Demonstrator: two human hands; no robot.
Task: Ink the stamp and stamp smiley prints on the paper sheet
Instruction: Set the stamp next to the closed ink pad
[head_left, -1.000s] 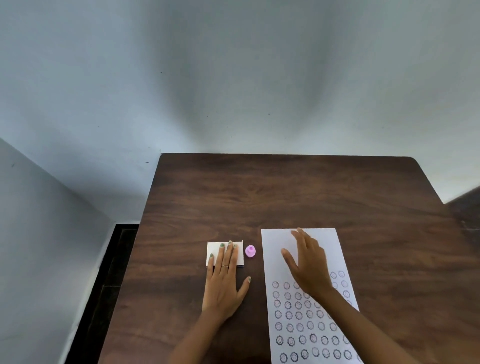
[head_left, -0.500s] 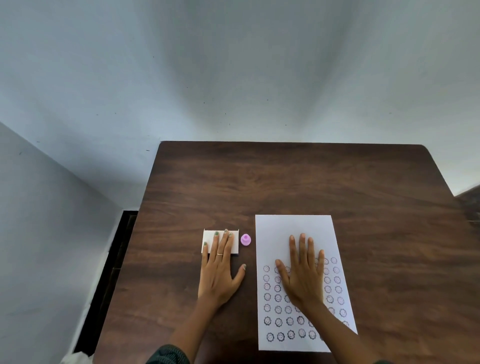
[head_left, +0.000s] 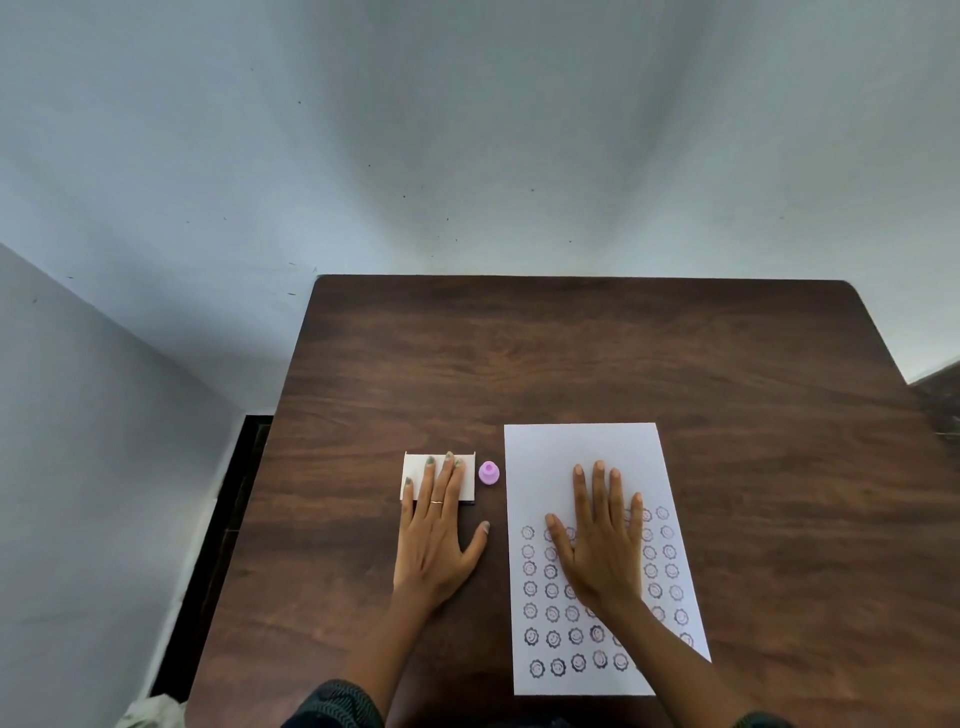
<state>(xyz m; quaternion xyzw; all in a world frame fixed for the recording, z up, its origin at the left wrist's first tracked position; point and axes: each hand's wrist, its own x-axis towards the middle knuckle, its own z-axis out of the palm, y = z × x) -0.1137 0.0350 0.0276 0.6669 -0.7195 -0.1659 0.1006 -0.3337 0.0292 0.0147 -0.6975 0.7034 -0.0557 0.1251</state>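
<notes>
A white paper sheet (head_left: 582, 447) lies on the dark wooden table (head_left: 571, 353), its lower two thirds filled with rows of dark smiley prints. My right hand (head_left: 602, 540) rests flat on the sheet, fingers spread, holding nothing. Left of the sheet stands a small pink stamp (head_left: 488, 473), upright and untouched. Further left is a white ink pad box (head_left: 467, 480), closed. My left hand (head_left: 436, 535) lies flat with its fingertips on that box and its palm on the table.
The table's far edge meets a pale wall. Its left edge drops to a dark floor strip (head_left: 228, 519). Bare wood stretches beyond and to the right of the sheet.
My right hand has come down from hovering over the sheet's top and now lies flat on the prints. The view has tilted so more of the sheet shows. The left hand stays put.
</notes>
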